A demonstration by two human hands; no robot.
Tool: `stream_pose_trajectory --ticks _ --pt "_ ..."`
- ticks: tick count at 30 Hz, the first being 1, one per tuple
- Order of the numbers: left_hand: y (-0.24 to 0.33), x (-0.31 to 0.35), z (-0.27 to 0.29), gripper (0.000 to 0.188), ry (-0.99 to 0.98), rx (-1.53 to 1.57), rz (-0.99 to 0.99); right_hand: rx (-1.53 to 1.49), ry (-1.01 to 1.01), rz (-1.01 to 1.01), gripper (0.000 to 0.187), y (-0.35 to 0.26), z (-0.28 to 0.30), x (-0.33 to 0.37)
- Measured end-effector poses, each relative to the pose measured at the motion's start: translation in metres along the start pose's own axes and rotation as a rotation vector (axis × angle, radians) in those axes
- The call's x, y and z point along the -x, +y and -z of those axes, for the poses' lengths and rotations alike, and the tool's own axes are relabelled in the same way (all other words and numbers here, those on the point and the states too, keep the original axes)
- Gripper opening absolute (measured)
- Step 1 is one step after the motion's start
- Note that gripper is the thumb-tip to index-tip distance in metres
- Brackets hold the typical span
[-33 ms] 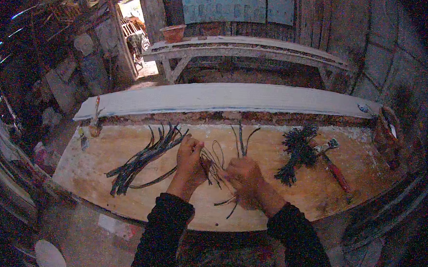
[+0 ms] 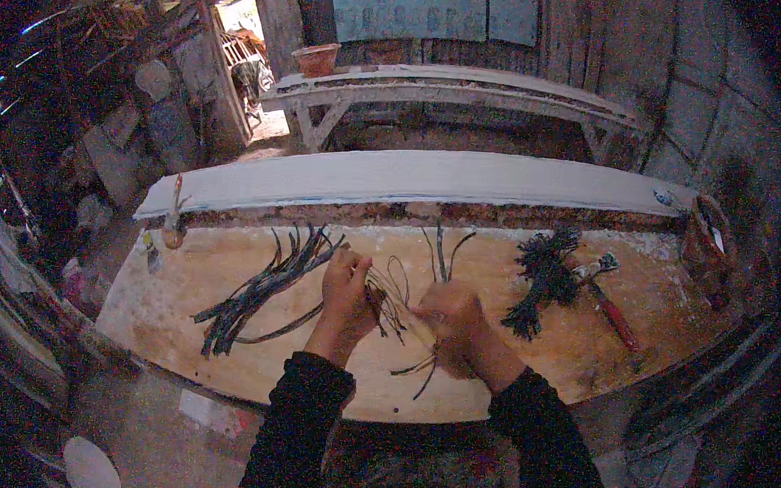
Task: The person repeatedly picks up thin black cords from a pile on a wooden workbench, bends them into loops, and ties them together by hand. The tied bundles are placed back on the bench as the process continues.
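My left hand [image 2: 350,295] is closed around a small bunch of thin, wire-like strands [image 2: 389,299], which loop and fan out to its right. To the right of it my right hand [image 2: 453,325] is closed in a fist, at the end of fine strands stretching from the left hand. Dark strips [image 2: 440,254] stick out above and below the right hand; whether it grips them too is hidden. Left of my left hand lies a larger bundle of long dark strips [image 2: 264,290], with one strip curving toward my wrist.
On the right of the wooden board [image 2: 157,311] lie a heap of short dark twisted pieces [image 2: 543,278] and pincers with a red handle [image 2: 614,318]. A raised whitish plank [image 2: 412,176] bounds the far side. Behind it stands a long bench [image 2: 469,86] with a pot [image 2: 315,61].
My right hand has shifted slightly right, away from the left hand. My left hand and the bundles on the board stay where they were.
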State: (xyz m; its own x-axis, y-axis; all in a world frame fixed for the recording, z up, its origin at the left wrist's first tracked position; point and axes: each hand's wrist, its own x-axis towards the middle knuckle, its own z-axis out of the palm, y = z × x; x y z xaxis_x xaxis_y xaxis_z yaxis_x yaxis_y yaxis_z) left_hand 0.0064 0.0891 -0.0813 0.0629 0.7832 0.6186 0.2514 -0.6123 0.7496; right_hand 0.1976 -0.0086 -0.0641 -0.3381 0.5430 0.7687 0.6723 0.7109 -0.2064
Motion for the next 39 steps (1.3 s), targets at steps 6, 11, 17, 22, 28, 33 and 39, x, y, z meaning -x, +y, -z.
stream_pose_trajectory --ticks 6,11,17,22,28,33,39 --pt "-0.001 -0.007 0.001 0.032 0.034 0.638 0.733 -0.013 0.026 -0.744 0.022 -0.009 0.02 -0.03" --pt "0.008 -0.011 -0.019 0.025 0.062 0.554 0.602 0.039 -0.185 -0.847 0.029 0.029 0.0 0.004" --pt "0.0 -0.005 -0.012 0.027 0.061 0.46 0.583 0.149 -0.296 -0.638 0.031 0.03 -0.014 0.005" --pt "-0.014 -0.004 -0.01 0.031 -0.019 0.277 0.441 0.093 -0.267 -0.743 0.031 0.028 -0.024 0.005" --pt "-0.013 -0.003 -0.012 0.043 -0.079 -0.108 -0.019 -0.202 0.038 -0.952 0.031 0.027 -0.025 0.0" --pt "0.038 0.008 -0.005 0.059 -0.15 -0.364 -0.437 -0.715 0.094 -1.03 0.03 0.004 -0.01 -0.014" --pt "0.055 0.006 0.003 0.058 -0.212 -0.481 -0.533 -1.207 -0.064 -1.098 0.033 -0.021 0.003 -0.022"
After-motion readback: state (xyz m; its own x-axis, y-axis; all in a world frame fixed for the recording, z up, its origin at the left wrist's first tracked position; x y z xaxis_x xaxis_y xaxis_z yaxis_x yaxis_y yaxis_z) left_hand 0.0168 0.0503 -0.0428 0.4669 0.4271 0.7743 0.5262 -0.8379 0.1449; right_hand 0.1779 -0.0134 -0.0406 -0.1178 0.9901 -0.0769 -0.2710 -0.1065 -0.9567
